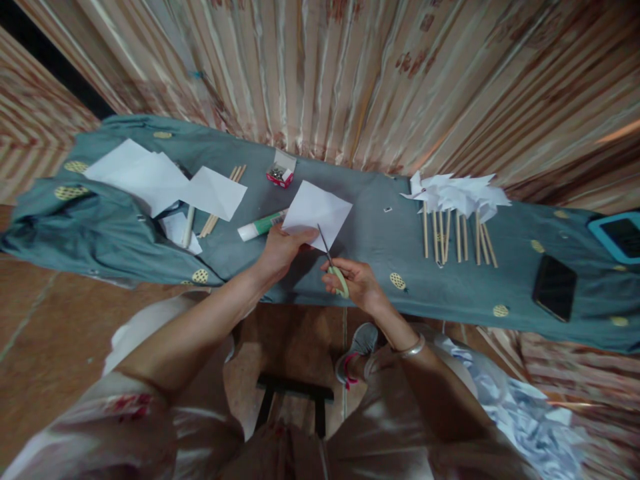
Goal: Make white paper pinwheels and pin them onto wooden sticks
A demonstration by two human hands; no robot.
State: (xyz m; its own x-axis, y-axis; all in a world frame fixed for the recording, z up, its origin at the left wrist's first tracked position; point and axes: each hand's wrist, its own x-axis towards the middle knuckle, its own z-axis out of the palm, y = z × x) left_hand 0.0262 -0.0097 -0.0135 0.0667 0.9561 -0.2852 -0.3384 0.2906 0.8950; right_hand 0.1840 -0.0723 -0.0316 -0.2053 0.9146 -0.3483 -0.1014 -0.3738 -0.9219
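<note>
My left hand (285, 250) pinches the near left edge of a white square of paper (320, 207), holding it above the cloth-covered table. Green-handled scissors (339, 277) are in my right hand (357, 283), its fingers wrapped round the handles. One dark blade lies over the paper's near corner. Just left of the paper, partly behind it and my left hand, lies a green and white glue tube (260, 225). Beyond it stands an open red box (281, 170) with small metal pieces inside.
White paper sheets (135, 175) and thin wooden sticks (209, 225) lie on the left. Several white paper pinwheels (457, 193) on sticks lie to the right. Farther right are a black phone (555, 287) and a blue-framed device (620, 237). A pleated curtain (320, 73) hangs behind the table (370, 230).
</note>
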